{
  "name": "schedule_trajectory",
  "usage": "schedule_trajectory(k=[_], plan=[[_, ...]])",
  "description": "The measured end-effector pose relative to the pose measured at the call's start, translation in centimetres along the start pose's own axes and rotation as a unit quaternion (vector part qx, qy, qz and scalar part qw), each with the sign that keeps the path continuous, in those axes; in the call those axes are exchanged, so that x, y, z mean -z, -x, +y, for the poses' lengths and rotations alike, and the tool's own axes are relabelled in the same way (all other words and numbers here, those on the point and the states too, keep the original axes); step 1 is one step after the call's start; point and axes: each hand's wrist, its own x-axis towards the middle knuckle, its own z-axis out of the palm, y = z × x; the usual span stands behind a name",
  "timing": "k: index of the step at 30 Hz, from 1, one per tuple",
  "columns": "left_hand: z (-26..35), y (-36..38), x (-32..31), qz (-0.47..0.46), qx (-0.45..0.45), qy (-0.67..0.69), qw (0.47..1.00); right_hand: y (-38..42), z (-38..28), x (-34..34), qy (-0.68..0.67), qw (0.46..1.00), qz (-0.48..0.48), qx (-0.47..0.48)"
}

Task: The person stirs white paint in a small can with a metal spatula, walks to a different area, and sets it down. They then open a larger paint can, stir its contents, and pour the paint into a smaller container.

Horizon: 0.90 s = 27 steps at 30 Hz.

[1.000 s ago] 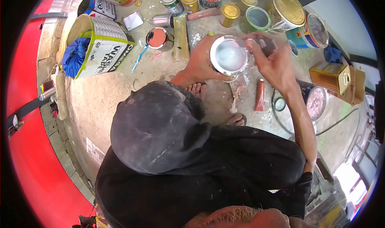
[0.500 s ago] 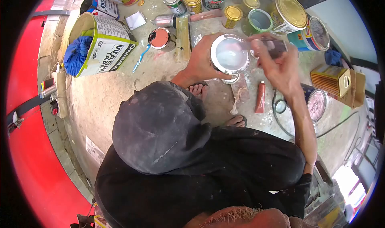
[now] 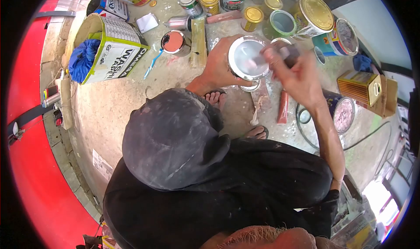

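My left hand [image 3: 217, 61] is wrapped round the side of an open metal tin [image 3: 232, 65] with a shiny rim. Pale, whitish stuff shows inside, and the tin's mouth faces up toward me. Just right of the rim, my right hand [image 3: 297, 74] is closed on a dark, blurred tool [image 3: 289, 54]. Motion smears the tool's end near the tin's mouth, so its kind cannot be made out. Below the hands, a red-brown tube [image 3: 283, 106] lies on the floor. To the left stands an open can of salmon-coloured paint [image 3: 173, 42], a blue-handled brush or stick [image 3: 153, 64] beside it.
Several cans, among them a gold-lidded can [image 3: 253, 17] and an open green tub [image 3: 282, 23], stand beyond my hands. A large square tin [image 3: 120, 52] with blue cloth [image 3: 83, 61] is at left. At right are a pink-topped can [image 3: 344, 114], a hose [image 3: 367, 137] and a yellow tin [image 3: 361, 86].
My right hand and the dark tool have shifted left and slightly down, closer to the tin's mouth. My left hand still holds the tin in nearly the same place.
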Motion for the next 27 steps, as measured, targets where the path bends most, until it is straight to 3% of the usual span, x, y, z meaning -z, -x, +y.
schedule_trajectory(k=[1,4,5,8,10,13,16,18,20,21,25,27], plan=[[0.0,0.0,0.1,-0.002,-0.005,-0.004,1.000,-0.4,0.9,0.2,-0.029,0.999,0.014,-0.012],[0.1,0.0,0.0,-0.006,0.013,-0.006,1.000,-0.6,0.8,0.1,0.165,0.976,0.060,0.130],[0.1,-0.1,0.0,-0.007,0.011,-0.003,1.000,-0.4,0.9,-0.2,0.189,0.962,0.033,0.193],[0.0,0.1,0.0,-0.008,0.010,0.008,1.000,0.1,0.0,0.1,0.081,0.996,-0.033,-0.030],[-0.2,0.1,-0.1,-0.007,0.007,0.022,1.000,-0.5,1.4,-0.1,0.033,0.999,0.017,0.034],[0.1,0.1,0.0,0.003,0.021,0.018,1.000,-0.4,0.9,-0.1,0.202,0.961,0.035,0.188],[-0.2,0.1,0.0,-0.006,0.008,0.012,1.000,-0.1,0.0,-0.1,0.027,0.999,-0.022,-0.028],[-0.1,0.1,0.1,0.003,0.013,0.008,1.000,-0.6,0.5,0.0,0.034,0.998,0.012,0.045],[0.0,-0.1,0.0,0.005,0.014,0.010,1.000,-0.7,0.8,0.1,0.146,0.975,0.026,0.165],[-0.1,-0.2,0.1,0.004,0.013,0.013,1.000,-0.6,1.0,0.3,0.185,0.958,-0.022,0.220],[-0.5,-0.1,0.3,0.008,0.010,-0.012,1.000,-0.2,0.2,1.6,-0.020,0.999,-0.023,-0.029],[-0.3,-0.1,0.5,0.017,0.022,-0.008,1.000,-0.6,0.1,2.8,-0.084,0.996,0.033,-0.002]])
